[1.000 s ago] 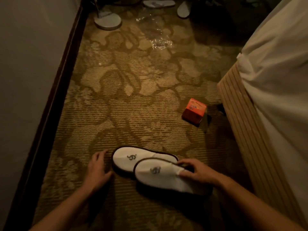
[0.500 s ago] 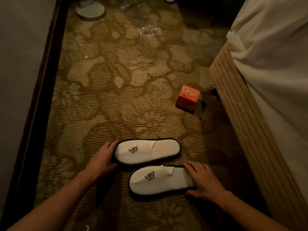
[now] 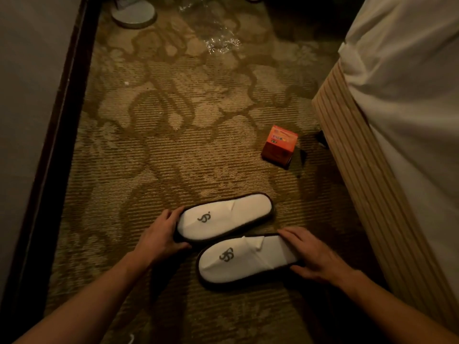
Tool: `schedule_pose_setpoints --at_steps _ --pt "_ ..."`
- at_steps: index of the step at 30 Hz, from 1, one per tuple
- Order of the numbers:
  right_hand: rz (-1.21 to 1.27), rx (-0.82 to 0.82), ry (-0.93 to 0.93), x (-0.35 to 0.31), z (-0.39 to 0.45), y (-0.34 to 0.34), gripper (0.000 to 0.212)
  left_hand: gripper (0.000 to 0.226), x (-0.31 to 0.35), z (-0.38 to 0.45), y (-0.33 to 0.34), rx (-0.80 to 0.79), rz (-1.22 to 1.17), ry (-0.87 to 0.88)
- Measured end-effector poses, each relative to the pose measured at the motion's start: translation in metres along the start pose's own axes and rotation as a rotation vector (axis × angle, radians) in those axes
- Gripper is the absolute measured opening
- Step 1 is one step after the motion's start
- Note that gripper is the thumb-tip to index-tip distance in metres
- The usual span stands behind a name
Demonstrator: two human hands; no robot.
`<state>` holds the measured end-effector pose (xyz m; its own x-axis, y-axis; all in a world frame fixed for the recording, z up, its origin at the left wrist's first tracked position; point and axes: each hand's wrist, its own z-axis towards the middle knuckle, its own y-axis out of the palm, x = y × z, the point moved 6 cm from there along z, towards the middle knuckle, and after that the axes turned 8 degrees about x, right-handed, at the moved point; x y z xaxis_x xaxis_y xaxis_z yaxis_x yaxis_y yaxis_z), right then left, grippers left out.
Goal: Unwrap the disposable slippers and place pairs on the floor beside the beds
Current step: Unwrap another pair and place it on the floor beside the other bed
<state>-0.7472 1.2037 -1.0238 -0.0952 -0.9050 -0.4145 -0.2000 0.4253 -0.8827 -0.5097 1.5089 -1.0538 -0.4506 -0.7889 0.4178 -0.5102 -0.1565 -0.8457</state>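
Note:
Two white disposable slippers with dark soles and a dark logo lie side by side on the patterned carpet, toes pointing left. My left hand [image 3: 159, 234] cups the toe end of the far slipper [image 3: 223, 217]. My right hand [image 3: 315, 256] rests flat over the heel end of the near slipper [image 3: 246, 261], fingers spread. The bed [image 3: 397, 120] with its white sheet and striped base stands to the right of the pair.
An orange box [image 3: 279, 146] stands on the carpet near the bed's corner. Crumpled clear plastic wrap [image 3: 218, 38] lies farther back. A round lamp base [image 3: 134, 12] sits at the top left. A dark baseboard [image 3: 57, 135] and wall run along the left.
The slippers overlapped a second ago; now they lie apart and parallel. My right hand slid the near slipper toward me, and my left hand moved onto the far slipper's toe.

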Motion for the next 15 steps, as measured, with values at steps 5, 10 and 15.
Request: schedule_pose_setpoints --at_steps 5,10,15 --pt "0.004 0.018 -0.087 0.002 0.021 -0.026 0.092 0.100 -0.017 -0.011 0.000 0.067 -0.151 -0.041" --pt "0.053 0.140 -0.044 0.008 0.032 -0.052 0.093 0.097 -0.016 -0.018 0.002 0.038 -0.166 0.027" --pt "0.000 0.197 0.056 0.020 0.060 -0.048 0.095 0.096 0.027 -0.040 0.028 -0.132 -0.028 0.220"
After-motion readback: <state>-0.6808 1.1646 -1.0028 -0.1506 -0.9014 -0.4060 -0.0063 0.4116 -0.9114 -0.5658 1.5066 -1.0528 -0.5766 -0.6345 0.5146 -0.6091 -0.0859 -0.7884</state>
